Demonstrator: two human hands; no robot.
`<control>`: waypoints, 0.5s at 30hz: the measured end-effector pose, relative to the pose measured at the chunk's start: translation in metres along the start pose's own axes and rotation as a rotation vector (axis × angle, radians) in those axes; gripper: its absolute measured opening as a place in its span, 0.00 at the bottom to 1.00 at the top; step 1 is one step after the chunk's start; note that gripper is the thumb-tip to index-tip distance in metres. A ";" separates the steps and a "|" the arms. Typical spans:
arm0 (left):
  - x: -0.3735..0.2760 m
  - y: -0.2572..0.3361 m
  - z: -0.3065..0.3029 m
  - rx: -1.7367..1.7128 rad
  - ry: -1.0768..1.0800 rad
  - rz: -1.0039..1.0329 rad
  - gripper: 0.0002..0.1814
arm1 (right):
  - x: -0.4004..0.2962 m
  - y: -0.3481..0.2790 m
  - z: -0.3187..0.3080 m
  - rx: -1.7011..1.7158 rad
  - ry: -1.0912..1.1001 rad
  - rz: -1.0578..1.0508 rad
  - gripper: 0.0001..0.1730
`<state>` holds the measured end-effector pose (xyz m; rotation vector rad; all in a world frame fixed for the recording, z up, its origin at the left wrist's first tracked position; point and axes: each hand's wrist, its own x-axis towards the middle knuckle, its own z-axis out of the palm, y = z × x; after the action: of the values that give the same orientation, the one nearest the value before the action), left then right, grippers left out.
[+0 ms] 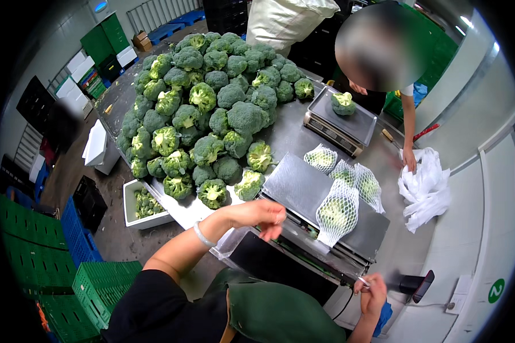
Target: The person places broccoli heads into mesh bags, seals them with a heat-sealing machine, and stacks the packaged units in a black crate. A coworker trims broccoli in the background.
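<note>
My left hand (pixel 266 218), with a light bangle at the wrist, is over the near edge of the packing machine (pixel 298 178), its fingers loosely curled and nothing visible in them. At the lower right my right hand (pixel 372 292) pinches a small white piece (pixel 363 281), too blurred to name. A broccoli head in white foam netting (pixel 337 214) lies on the machine's metal plates. Behind it are several more netted heads (pixel 368 184). Loose broccoli (pixel 214 90) is piled high on the metal table (pixel 283 124), left of and beyond the machine.
Across the table a co-worker's hand (pixel 409 159) touches white plastic bags (pixel 425 184). One broccoli head (pixel 343 103) sits on a weighing scale (pixel 341 122). A wooden-handled knife (pixel 388 136) lies nearby. A foam box (pixel 148 221) of broccoli pieces and green crates (pixel 103 291) stand left. A dark device (pixel 416 285) is right.
</note>
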<state>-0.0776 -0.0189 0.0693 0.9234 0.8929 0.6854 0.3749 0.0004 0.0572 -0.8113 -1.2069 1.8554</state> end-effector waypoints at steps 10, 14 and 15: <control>0.230 -0.085 0.007 0.528 0.772 0.314 0.16 | 0.207 0.119 -0.031 -0.455 0.398 -0.155 0.10; 0.189 -0.062 0.014 0.382 0.433 0.247 0.34 | 0.172 0.092 -0.018 -0.486 0.281 0.000 0.18; 0.180 -0.060 0.014 0.439 0.341 0.343 0.45 | 0.163 0.100 -0.023 -0.425 0.231 -0.017 0.20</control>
<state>0.0273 0.0951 -0.0420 1.3980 1.2308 0.9815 0.2859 0.1238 -0.0603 -1.2052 -1.4697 1.4590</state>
